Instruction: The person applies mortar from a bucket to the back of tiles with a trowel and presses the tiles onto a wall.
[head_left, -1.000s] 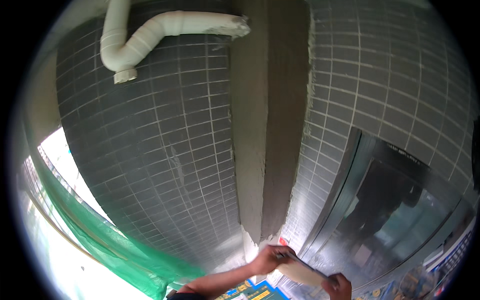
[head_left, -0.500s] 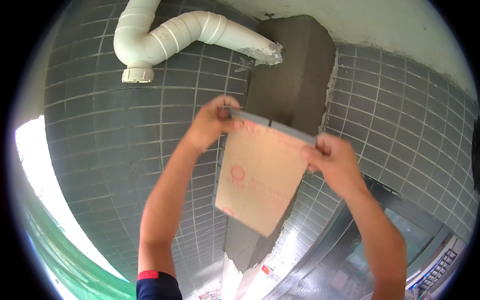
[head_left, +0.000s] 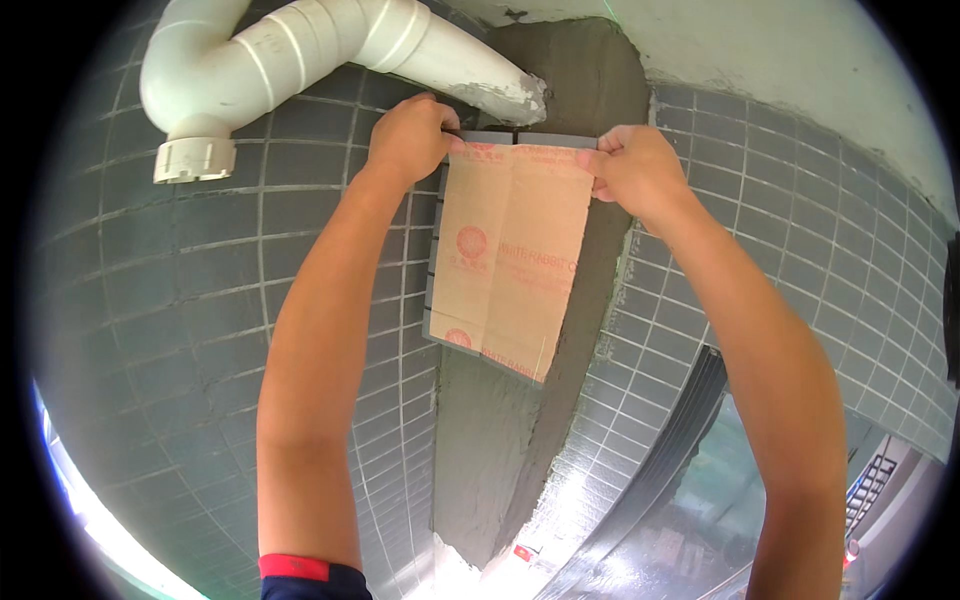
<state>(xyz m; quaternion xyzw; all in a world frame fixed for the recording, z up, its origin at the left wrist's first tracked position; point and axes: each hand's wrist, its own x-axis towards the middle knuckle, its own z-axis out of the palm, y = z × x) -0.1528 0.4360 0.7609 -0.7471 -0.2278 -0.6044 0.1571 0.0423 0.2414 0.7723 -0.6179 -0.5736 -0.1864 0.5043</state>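
Observation:
A sheet of grey mosaic tiles (head_left: 432, 268) faced with brown printed paper (head_left: 515, 235) hangs upright between my hands. My left hand (head_left: 410, 140) grips its upper left corner, thumb on the paper side. At the upper right corner my right hand (head_left: 635, 168) pinches the edge between thumb and fingers. Behind the sheet runs a boxed column coated in grey cement (head_left: 480, 430); the sheet lies over its front face, just below the pipe. Whether its back touches the cement along its whole height I cannot tell.
A white drain pipe (head_left: 290, 50) with a trap enters the column above my left hand. Dark grey tiled walls (head_left: 330, 210) flank the column on both sides. Overhead is a pale ceiling (head_left: 780, 60). A framed glass window or door (head_left: 690, 480) stands at lower right.
Both hands have raised the tile sheet toward the pipe and brought it from a slant to nearly level along its top edge. The view has shifted, and the pipe looks larger.

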